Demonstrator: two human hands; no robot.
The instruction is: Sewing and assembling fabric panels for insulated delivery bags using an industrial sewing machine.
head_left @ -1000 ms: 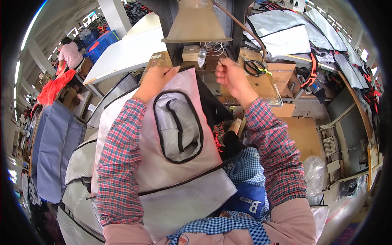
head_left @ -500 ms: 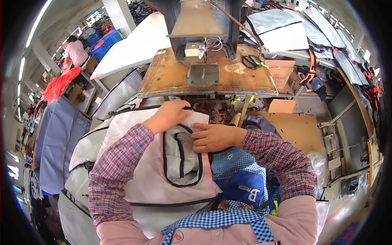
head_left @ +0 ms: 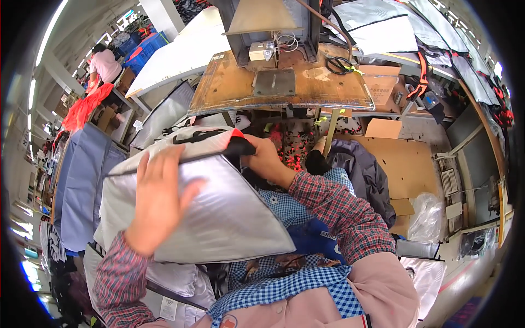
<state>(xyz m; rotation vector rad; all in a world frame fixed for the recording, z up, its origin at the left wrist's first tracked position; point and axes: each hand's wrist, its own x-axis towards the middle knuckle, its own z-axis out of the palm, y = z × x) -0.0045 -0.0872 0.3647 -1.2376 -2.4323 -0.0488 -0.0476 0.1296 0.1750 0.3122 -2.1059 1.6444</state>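
Note:
A white and silvery fabric piece (head_left: 213,213) with black binding along its edges is spread across my lap. Its far part is folded over and shows an off-white side with a black-edged opening and a bit of red at the corner. My right hand (head_left: 268,159) pinches that black-bound corner, its fingertips partly hidden behind the cloth. Over the left part of the silvery face is my left hand (head_left: 163,197), blurred, with fingers stretched and thumb apart; whether it touches the cloth I cannot tell.
A worn wooden machine table (head_left: 219,90) with a metal plate stands ahead. More silvery pieces (head_left: 183,281) lie below and left. Grey-blue cloth (head_left: 87,186) hangs at left. Cardboard (head_left: 404,169) and dark cloth (head_left: 361,169) lie at right. A person (head_left: 105,64) works far left.
The fabric piece has been lifted and turned, so its silvery face now shows instead of the pinkish-white panel. My left hand moved left and nearer; my right hand took the corner.

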